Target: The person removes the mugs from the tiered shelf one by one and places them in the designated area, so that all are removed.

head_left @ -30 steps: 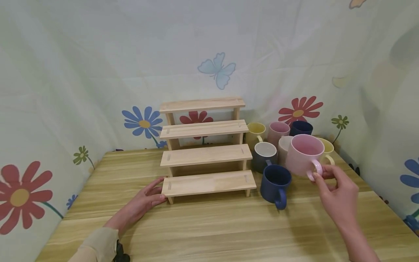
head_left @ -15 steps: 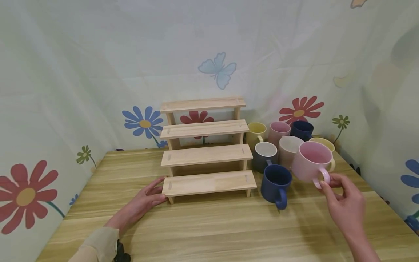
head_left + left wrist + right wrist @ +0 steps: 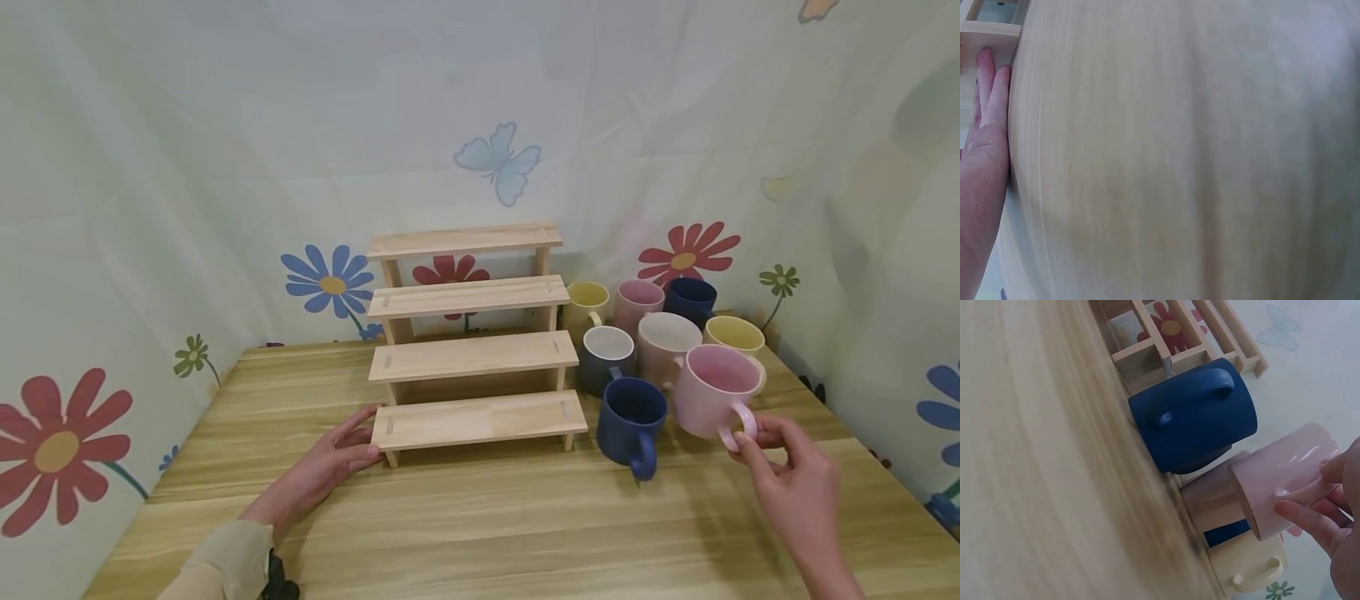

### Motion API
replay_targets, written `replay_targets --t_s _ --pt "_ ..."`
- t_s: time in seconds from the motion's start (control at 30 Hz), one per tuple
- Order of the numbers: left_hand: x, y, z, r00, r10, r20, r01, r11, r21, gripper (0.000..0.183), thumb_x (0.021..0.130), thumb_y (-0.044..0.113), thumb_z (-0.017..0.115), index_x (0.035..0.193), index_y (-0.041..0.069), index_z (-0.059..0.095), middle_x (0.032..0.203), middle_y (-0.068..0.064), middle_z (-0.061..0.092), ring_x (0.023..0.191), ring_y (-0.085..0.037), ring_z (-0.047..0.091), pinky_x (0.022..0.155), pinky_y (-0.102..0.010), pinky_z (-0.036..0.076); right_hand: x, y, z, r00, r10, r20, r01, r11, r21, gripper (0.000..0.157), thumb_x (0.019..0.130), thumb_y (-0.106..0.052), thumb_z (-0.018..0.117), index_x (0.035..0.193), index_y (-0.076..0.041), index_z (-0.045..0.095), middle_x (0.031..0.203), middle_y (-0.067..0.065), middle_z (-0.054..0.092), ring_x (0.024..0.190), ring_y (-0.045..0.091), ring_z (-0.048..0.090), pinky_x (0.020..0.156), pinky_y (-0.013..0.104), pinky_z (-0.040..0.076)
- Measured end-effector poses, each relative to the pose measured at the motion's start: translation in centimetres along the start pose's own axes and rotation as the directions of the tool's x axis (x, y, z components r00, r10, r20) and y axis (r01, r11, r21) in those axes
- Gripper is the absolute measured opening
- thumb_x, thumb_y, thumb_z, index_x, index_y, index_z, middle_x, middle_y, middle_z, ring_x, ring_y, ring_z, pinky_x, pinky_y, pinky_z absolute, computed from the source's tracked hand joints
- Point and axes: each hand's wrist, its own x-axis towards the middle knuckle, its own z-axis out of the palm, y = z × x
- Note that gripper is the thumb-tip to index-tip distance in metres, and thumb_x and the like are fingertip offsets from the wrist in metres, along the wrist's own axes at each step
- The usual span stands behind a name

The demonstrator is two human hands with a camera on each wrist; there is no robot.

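Observation:
My right hand (image 3: 797, 483) pinches the handle of a pink mug (image 3: 705, 404). In the right wrist view this mug (image 3: 1279, 478) is held tilted, its base off the table, in front of the other mugs. Just left of it stands a dark blue mug (image 3: 624, 433), handle toward me. My left hand (image 3: 322, 475) rests on the table, its fingers touching the left end of a stepped wooden shelf (image 3: 480, 423). Straight fingers (image 3: 999, 100) lie against the shelf's end in the left wrist view.
Behind the held mug stand a white-pink mug (image 3: 667, 340), a grey mug (image 3: 604, 367), two yellow mugs, another pink mug (image 3: 637, 302) and another navy mug (image 3: 692, 298). A flowered cloth (image 3: 300, 150) hangs behind and beside the wooden table (image 3: 480, 533).
My right hand has carried the pink mug lower, toward me and slightly right, uncovering the white-pink mug and more of the right-hand yellow one. The left hand has stayed at the shelf.

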Motion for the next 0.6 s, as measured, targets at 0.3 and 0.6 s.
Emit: replay_targets --t_s 0.3,0.6 --pt "-0.2 0.1 0.0 1.000 0.003 0.013 -0.004 1.000 0.026 0.076 0.100 0.021 0.057 0.160 0.026 0.010 0.160 -0.019 0.024 0.135 -0.021 0.048 0.111 -0.031 0.048 -0.7 1.4 -0.1 0.992 0.116 0.057 -0.109 0.987 -0.118 0.018 0.081 0.009 0.073 0.098 0.005 0.066 0.073 -0.030 0.055 0.067 -0.020 0.056 0.051 0.007 0.052" --pt "-0.5 0.3 0.2 1.000 -0.007 0.007 0.007 1.000 0.020 0.077 0.100 0.019 0.058 0.160 0.026 0.010 0.160 -0.019 0.024 0.135 -0.020 0.048 0.110 -0.029 0.048 -1.5 2.6 -0.2 0.987 0.105 0.125 -0.090 0.989 -0.120 0.018 0.083 0.008 0.072 0.099 0.004 0.065 0.076 -0.028 0.056 0.071 -0.018 0.056 0.052 0.011 0.054"
